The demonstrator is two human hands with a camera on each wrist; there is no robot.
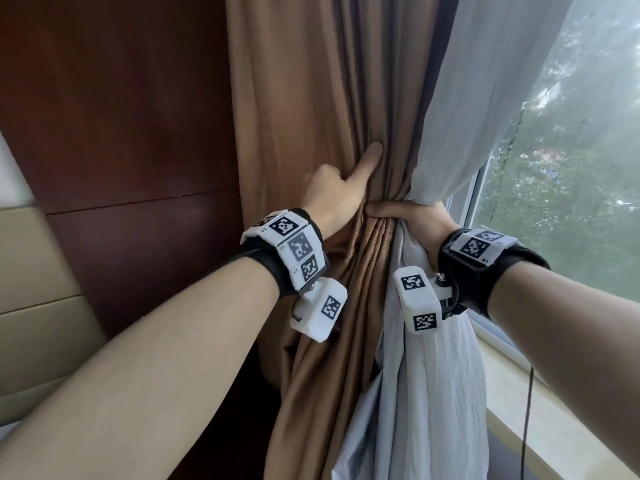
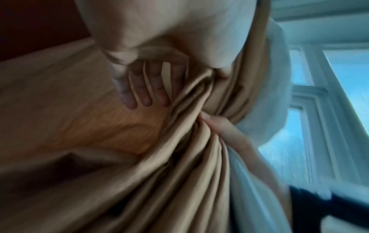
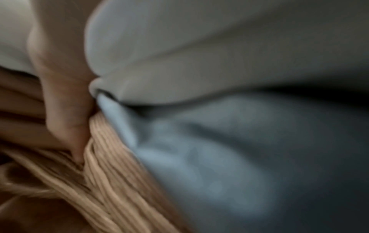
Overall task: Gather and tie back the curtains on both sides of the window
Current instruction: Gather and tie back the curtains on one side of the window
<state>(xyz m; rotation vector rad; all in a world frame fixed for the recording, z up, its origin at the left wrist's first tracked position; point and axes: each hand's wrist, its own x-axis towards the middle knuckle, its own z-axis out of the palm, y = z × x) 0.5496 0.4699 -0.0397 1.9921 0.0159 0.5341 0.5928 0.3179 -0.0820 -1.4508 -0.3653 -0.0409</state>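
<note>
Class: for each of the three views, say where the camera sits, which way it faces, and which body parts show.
Head: on the head, facing forward and down at brown curtain; both forearms, left hand, right hand.
Left wrist: looks along left fingers; right thumb too.
Right wrist: close, blurred; one finger.
All share the curtain.

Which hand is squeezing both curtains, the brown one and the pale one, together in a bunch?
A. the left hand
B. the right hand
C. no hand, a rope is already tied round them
B: the right hand wraps round the bunched brown curtain and pale curtain together, while the left hand only lies against the brown folds with its thumb stretched up; no tie shows.
</note>
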